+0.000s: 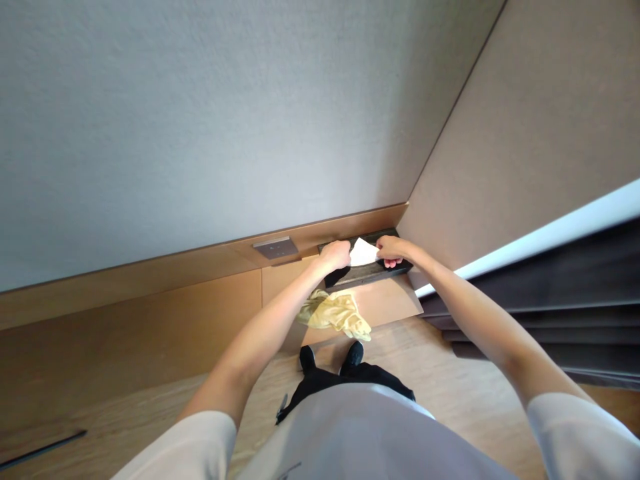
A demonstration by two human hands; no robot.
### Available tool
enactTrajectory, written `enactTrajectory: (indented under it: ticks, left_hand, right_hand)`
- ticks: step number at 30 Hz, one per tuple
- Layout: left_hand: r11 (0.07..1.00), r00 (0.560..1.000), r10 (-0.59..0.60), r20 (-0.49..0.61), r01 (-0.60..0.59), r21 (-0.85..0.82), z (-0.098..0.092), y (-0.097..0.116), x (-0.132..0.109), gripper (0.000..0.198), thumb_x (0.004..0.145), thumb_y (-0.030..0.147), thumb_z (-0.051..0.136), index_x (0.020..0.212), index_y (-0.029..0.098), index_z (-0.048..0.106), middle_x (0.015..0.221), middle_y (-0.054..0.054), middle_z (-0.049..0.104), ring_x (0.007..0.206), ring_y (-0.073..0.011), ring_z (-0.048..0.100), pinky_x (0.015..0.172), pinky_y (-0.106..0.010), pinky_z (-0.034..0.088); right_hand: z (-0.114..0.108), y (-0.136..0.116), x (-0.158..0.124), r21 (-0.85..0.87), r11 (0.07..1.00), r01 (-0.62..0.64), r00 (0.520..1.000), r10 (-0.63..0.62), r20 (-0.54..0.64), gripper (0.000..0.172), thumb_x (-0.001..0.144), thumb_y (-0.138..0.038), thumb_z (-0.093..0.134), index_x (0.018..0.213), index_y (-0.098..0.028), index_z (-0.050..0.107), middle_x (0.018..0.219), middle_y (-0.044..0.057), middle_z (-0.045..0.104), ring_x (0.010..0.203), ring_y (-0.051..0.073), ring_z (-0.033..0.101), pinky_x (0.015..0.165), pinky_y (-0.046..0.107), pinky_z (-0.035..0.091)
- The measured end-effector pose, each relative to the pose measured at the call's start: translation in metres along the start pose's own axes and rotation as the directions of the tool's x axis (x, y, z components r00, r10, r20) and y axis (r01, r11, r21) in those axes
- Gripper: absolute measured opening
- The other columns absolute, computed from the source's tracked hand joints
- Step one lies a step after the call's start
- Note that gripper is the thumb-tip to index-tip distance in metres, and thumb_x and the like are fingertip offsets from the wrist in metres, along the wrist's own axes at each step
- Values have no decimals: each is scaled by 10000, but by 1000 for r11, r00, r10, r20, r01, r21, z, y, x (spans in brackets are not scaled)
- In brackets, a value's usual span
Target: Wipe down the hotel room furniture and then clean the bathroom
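Note:
Both my arms reach forward to a dark tissue box (pixel 367 272) standing on a low wooden shelf (pixel 390 303) in the room's corner. My left hand (pixel 335 255) is closed on the left edge of a white tissue (pixel 363 253) that sticks up from the box. On the tissue's right edge my right hand (pixel 391 249) pinches it, fingers curled over the box top. A crumpled yellow cloth (pixel 337 312) lies on the shelf just under my left forearm.
A grey switch plate (pixel 275 247) is set in the wooden ledge left of the box. Dark curtains (pixel 560 300) hang at right beneath a white strip. My black shoes (pixel 331 359) stand on the light wooden floor.

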State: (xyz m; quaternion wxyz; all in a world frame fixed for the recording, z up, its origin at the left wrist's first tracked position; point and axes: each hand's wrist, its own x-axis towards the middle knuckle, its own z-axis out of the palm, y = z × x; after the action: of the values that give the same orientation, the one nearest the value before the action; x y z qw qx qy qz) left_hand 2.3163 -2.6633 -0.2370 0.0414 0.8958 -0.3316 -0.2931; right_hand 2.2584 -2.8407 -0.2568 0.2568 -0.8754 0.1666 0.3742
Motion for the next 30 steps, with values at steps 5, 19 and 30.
enactTrajectory:
  ticks: [5, 19, 30]
  left_hand:
    - [995, 994, 48, 100, -39, -90, 10, -7, 8, 134, 777, 130, 537, 849, 128, 650, 874, -116, 692, 786, -200, 646, 655, -266, 448]
    - [926, 928, -39, 370, 173, -337, 12, -14, 5, 203, 654, 101, 531, 566, 181, 367, 395, 51, 288, 365, -67, 250, 428, -225, 186]
    - [886, 930, -243, -274, 99, -453, 25, -85, -67, 325, 875, 173, 419, 1105, 159, 648, 1155, -67, 679, 1001, -172, 614, 887, -269, 437]
  right_hand:
    - [-6, -6, 4, -104, 991, -83, 983, 98, 153, 184, 771, -63, 501, 885, -69, 645, 564, 32, 616, 396, 99, 475, 457, 236, 404]
    - [-15, -12, 4, -105, 973, -208, 946, 227, 231, 113, 796, -68, 507, 750, -40, 607, 552, 56, 588, 449, 97, 491, 497, 215, 401]
    - [57, -33, -74, -165, 914, 371, 834, -406, -373, 366, 919, -237, 507, 1259, -219, 642, 1099, 67, 716, 1012, 200, 662, 925, 297, 476]
